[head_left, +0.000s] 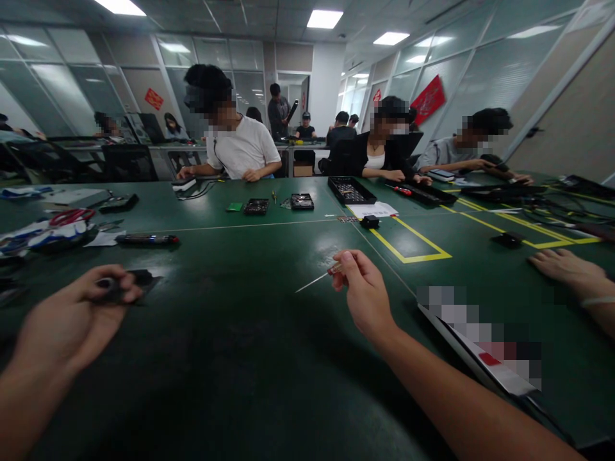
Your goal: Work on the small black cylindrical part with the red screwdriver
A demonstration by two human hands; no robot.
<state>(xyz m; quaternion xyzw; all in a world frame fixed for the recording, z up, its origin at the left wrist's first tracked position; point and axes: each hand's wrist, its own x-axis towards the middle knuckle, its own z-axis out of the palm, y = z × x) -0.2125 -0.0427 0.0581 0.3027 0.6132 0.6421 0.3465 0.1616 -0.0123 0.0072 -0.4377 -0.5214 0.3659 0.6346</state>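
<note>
Above the green table (230, 358), my right hand (365, 294) pinches a thin screwdriver (313, 282) by its reddish handle. Its bare metal shaft points left and slightly down, touching nothing that I can make out. At the left, my left hand (86, 314) is closed around a small dark piece (145, 280). A flat, dark part of it sticks out past the fingers; its kind is too blurred to tell. A dark marker-like pen (147, 239) lies beyond the left hand.
Dark drive-like units (255, 206) and a black parts tray (350, 190) lie further back. Cables and bags (57, 230) crowd the left. A partly blurred pale device (509, 374) sits beside my right forearm. Another person's hand (567, 264) rests at right; co-workers sit opposite.
</note>
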